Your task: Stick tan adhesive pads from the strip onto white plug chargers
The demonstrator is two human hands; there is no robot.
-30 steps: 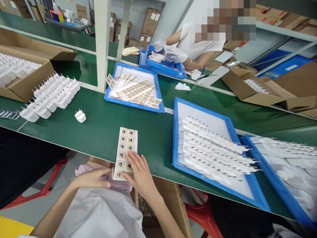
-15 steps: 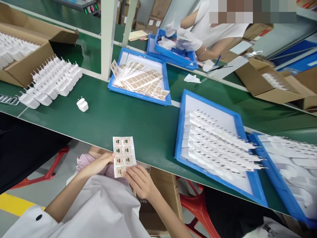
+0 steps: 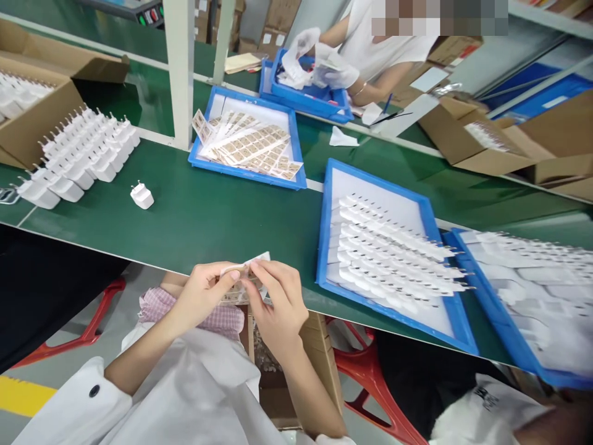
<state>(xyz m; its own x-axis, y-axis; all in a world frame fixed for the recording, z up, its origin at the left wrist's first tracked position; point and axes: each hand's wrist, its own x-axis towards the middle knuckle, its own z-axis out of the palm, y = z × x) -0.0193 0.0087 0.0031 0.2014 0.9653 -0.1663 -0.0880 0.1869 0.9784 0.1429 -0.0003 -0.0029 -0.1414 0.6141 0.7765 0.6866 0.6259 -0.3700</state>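
Both hands meet over the table's front edge at a small sticker sheet (image 3: 236,295) with tan square labels. My left hand (image 3: 204,290) pinches its left side, thumb on top. My right hand (image 3: 280,296) is closed at the sheet's upper right edge, thumb and fingertips together; whether a label sits between them is hidden. The sheet's top is bent over, and the fingers cover much of it. Beyond my left hand, a single white plug adapter (image 3: 142,195) stands on the green table (image 3: 185,216) with its pins up.
Rows of white adapters (image 3: 83,161) stand at left beside a cardboard box (image 3: 41,123). A blue tray (image 3: 248,176) holds more sticker sheets. Two blue trays of adapters, one nearer (image 3: 393,315), lie at right. Across the table, a gloved co-worker (image 3: 343,71) handles white material over a blue bin.
The sticker sheet was flat and face up; now its top is bent over. My right hand has moved up from the lower corner to the top edge. The view has shifted slightly.
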